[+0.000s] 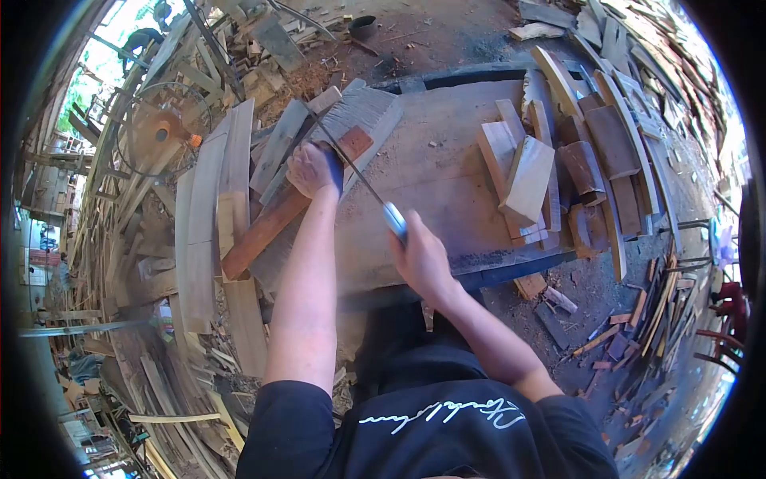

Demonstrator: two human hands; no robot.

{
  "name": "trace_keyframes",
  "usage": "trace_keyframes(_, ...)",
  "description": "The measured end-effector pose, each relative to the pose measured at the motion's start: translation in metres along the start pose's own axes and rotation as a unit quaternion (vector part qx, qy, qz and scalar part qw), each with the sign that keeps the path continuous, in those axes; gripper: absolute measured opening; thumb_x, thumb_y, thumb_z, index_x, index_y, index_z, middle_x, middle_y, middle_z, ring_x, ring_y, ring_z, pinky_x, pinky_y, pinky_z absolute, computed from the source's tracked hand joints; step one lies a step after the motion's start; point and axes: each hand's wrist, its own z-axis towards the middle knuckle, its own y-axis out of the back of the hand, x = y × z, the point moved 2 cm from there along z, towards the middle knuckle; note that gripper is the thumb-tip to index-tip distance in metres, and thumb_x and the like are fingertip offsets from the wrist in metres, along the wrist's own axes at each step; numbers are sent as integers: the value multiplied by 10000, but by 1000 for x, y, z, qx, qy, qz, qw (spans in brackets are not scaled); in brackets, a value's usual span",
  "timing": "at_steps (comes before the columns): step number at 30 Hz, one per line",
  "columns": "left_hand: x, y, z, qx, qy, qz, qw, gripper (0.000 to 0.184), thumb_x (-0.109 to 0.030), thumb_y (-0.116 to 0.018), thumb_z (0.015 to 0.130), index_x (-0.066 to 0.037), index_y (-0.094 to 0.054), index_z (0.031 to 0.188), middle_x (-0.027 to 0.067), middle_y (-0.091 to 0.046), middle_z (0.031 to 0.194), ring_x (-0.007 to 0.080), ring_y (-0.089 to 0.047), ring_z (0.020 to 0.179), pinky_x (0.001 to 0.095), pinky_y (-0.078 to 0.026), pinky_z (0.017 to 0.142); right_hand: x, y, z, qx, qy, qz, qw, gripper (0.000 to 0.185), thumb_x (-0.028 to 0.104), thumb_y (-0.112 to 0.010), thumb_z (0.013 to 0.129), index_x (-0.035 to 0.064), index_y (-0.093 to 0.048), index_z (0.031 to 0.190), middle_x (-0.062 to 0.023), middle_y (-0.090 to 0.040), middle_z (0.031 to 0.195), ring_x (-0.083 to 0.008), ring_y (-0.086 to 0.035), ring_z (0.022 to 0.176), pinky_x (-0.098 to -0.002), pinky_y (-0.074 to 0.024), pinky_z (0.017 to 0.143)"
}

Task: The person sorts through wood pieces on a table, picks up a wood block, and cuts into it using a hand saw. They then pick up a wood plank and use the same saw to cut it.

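Observation:
My right hand (423, 254) is closed round the pale blue handle of a saw (369, 188), whose thin dark blade appears almost edge-on. The blade slants up and left across a reddish-brown wooden beam (267, 235), between my left hand and the beam's far end. My left hand (313, 169) grips the beam close beside the blade, fingers wrapped and partly hidden. Under the beam's far end lies a grey weathered board (359, 108). Whether the blade has cut into the wood cannot be made out.
The worktable (415, 160) carries sawdust and small chips. On its right are stacked wood blocks (528, 180) and dark curved pieces (582, 172). Long boards (203, 231) lean along the left side. Wood scraps (626, 327) litter the floor at right, and a black pot (363, 29) stands behind.

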Motion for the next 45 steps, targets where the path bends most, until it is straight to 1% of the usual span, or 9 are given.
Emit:
trace_keyframes(3, 8, -14, 5, -83, -1, -45, 996, 363, -276, -428, 942, -42, -704, 980, 123, -688, 1100, 299, -604, 1048, 450, -443, 895, -9, -17, 19, 9, 4, -16, 1000, 205, 115, -642, 895, 33, -471, 972, -257, -590, 776, -489, -584, 755, -497, -472, 603)
trace_keyframes(5, -16, 28, -12, -8, 22, -3, 1000, 358, -275, -436, 939, -45, -710, 943, 122, -697, 1062, 299, -611, 1041, 452, -449, 890, -5, 5, -12, 7, -18, 3, 1000, 203, 114, -643, 895, 32, -474, 973, -257, -591, 777, -488, -585, 754, -497, -473, 605)
trace_keyframes(9, -10, 20, -7, -41, 4, -15, 999, 357, -278, -443, 934, -47, -715, 921, 122, -703, 1039, 301, -613, 1041, 452, -454, 883, -7, 40, -71, 34, -63, 31, 997, 231, 151, -645, 895, 24, -456, 934, -227, -578, 776, -452, -603, 711, -513, -472, 593)
trace_keyframes(16, -11, 21, -10, -33, -4, 13, 999, 340, -272, -462, 924, -47, -716, 896, 121, -706, 1016, 295, -615, 1046, 448, -455, 883, -1, -16, 21, 13, -27, -9, 1000, 226, 149, -644, 910, 12, -478, 979, -262, -594, 775, -481, -595, 758, -498, -473, 622)
trace_keyframes(22, -8, 13, -5, -38, 34, -18, 999, 329, -277, -463, 925, -59, -709, 929, 111, -702, 1033, 295, -612, 1054, 449, -454, 883, 1, 38, -69, 1, -42, 27, 999, 237, 178, -633, 907, 38, -442, 926, -222, -588, 803, -436, -609, 733, -521, -478, 597)
trace_keyframes(28, -9, 16, -9, -21, -15, 27, 999, 322, -266, -438, 938, -85, -702, 975, 96, -693, 1081, 293, -607, 1061, 442, -452, 891, 1, -13, 15, -12, -13, 2, 1000, 224, 171, -638, 908, 43, -455, 924, -244, -593, 781, -481, -583, 752, -513, -466, 617)
trace_keyframes(35, -5, 7, -1, -29, 12, 9, 999, 292, -263, -464, 929, -97, -702, 959, 76, -696, 1080, 281, -597, 1074, 436, -451, 888, -2, 30, -65, 10, -27, -19, 999, 224, 177, -633, 906, 31, -480, 978, -224, -588, 798, -427, -618, 732, -500, -493, 590)
trace_keyframes(43, -7, 16, -7, -55, -68, 55, 995, 259, -313, -534, 893, -120, -696, 950, 60, -701, 1044, 299, -630, 1005, 437, -499, 841, 6, -24, 23, -4, 14, -77, 997, 225, 163, -632, 884, 30, -464, 953, -203, -596, 792, -401, -631, 693, -480, -520, 595)
trace_keyframes(45, -8, 17, -5, -25, -27, 44, 998, 269, -297, -498, 916, -115, -693, 951, 66, -700, 1035, 299, -641, 981, 428, -502, 839, 3, -22, 12, -16, 21, -64, 998, 255, 163, -643, 876, 25, -472, 1005, -196, -593, 788, -395, -634, 700, -472, -522, 598)
